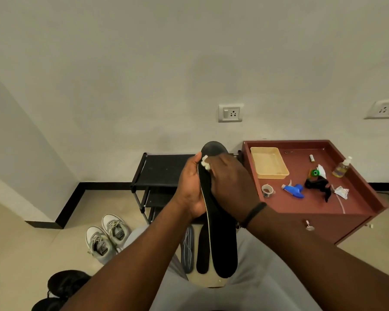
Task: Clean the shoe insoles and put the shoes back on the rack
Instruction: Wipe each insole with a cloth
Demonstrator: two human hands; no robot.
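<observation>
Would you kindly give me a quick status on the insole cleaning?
Left hand grips black insole, held upright. Right hand presses white wad near its toe. Grey shoes on floor, not racked. Nothing in the way.

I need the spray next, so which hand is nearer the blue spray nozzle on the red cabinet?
Right. The right hand, wiping the black insole, sits just left of the blue spray nozzle; the left hand grips the insole's far side.
</observation>
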